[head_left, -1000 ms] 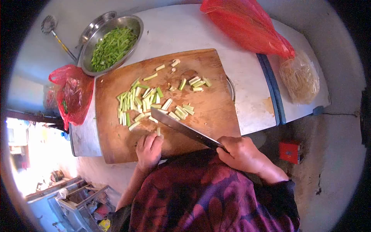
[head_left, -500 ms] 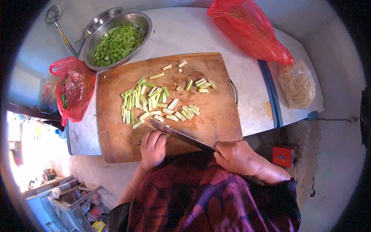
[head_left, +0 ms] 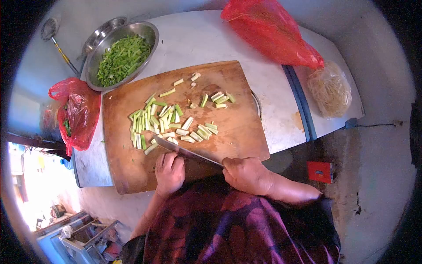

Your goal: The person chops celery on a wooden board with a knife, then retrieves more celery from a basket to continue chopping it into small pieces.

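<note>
My right hand is closed around the handle of a kitchen knife. The long blade points left across the near part of a wooden cutting board, its tip close to the cut pale-green stalks. Behind the blade, at the board's near edge, my left hand has its fingers curled and close to the metal; whatever they may hold is hidden. More short stalk pieces lie in a small group at the board's right. A few scraps sit near the far edge.
A steel bowl of chopped greens stands at the back left. Beside the board is a red plastic bag. Another red bag and a clear bag of noodle-like strands lie at the right. A red box is below the table.
The whole view has shifted slightly. Relative to the board, the knife and my right hand have moved a little left and away from me, the tip now nearer the stalk pile.
</note>
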The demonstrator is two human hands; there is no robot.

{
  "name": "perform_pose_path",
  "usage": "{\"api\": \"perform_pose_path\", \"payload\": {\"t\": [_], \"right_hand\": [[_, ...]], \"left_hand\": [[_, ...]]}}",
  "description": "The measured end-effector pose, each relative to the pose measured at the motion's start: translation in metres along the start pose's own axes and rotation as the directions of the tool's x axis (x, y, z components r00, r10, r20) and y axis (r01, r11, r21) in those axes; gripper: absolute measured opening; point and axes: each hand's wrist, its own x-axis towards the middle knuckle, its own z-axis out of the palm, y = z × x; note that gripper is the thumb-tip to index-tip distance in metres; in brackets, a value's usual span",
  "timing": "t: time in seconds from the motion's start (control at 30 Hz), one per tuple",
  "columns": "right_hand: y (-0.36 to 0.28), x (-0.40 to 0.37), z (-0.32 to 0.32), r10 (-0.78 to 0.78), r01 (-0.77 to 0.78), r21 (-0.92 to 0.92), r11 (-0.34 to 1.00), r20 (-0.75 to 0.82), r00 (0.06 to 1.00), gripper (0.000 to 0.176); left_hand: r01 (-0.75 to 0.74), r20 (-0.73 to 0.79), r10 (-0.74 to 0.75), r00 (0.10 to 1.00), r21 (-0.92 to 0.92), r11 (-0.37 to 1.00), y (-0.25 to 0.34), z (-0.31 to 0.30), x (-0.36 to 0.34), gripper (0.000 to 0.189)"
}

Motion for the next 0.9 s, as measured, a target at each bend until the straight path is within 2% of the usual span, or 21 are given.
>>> {"api": "perform_pose_path", "payload": {"t": [0.07,0.17,0.2,0.3,0.33,0.37,0.43,0.5,0.53,0.63,0.73,0.83,0.9], "right_hand": [[0.009,-0.004,0.003,-0.007,0.026,0.138,0.99,-0.133,0.991,0.014],[0.025,-0.025,-0.007,0.119,-0.057,0.277,0.959,-0.211,0.97,0.018],[0.029,-0.034,-0.01,0.202,-0.127,0.273,0.954,-0.267,0.942,0.018],[0.05,-0.059,-0.021,0.373,-0.184,0.487,0.854,-0.326,0.869,0.013],[0.057,-0.066,-0.022,0.456,-0.228,0.57,0.789,-0.296,0.839,0.013],[0.064,-0.072,-0.023,0.534,-0.267,0.647,0.714,-0.257,0.805,0.013],[0.077,-0.081,-0.021,0.593,-0.335,0.642,0.689,-0.235,0.77,0.014],[0.08,-0.087,-0.029,0.644,-0.381,0.671,0.636,-0.189,0.741,0.016],[0.084,-0.09,-0.027,0.641,-0.378,0.669,0.639,-0.192,0.744,0.016],[0.093,-0.097,-0.023,0.625,-0.363,0.665,0.653,-0.202,0.754,0.017],[0.094,-0.095,-0.025,0.59,-0.344,0.648,0.679,-0.203,0.781,0.017],[0.09,-0.088,-0.034,0.52,-0.315,0.591,0.742,-0.211,0.828,0.016],[0.087,-0.082,-0.038,0.409,-0.233,0.512,0.827,-0.263,0.874,0.015]], "left_hand": [[0.032,0.047,-0.033,0.998,0.01,0.999,-0.001,0.0,0.005,0.011],[0.098,-0.024,-0.095,0.995,0.149,0.984,-0.014,0.006,0.024,0.013],[0.151,-0.049,-0.143,0.988,0.268,0.952,-0.017,0.006,0.033,0.018],[0.181,-0.154,-0.141,0.978,0.282,0.942,-0.009,0.008,0.071,0.021],[0.143,-0.17,-0.11,0.979,0.197,0.97,-0.005,0.011,0.085,0.021],[0.151,-0.088,-0.141,0.986,0.123,0.981,-0.002,0.018,0.099,0.021],[0.183,0.081,-0.18,0.98,-0.024,0.983,0.003,0.035,0.128,0.022],[0.252,0.221,-0.26,0.94,0.067,0.965,0.012,0.05,0.155,0.021],[0.279,0.287,-0.301,0.91,0.115,0.953,0.014,0.057,0.165,0.021],[0.23,0.3,-0.273,0.914,0.171,0.958,0.002,0.074,0.177,0.02],[0.263,0.236,-0.279,0.931,0.094,0.96,-0.004,0.073,0.166,0.016],[0.077,0.146,-0.065,0.987,-0.072,0.994,0.008,0.028,0.147,0.012],[0.084,0.147,-0.062,0.987,-0.154,0.985,0.013,0.003,0.115,0.011]]}}
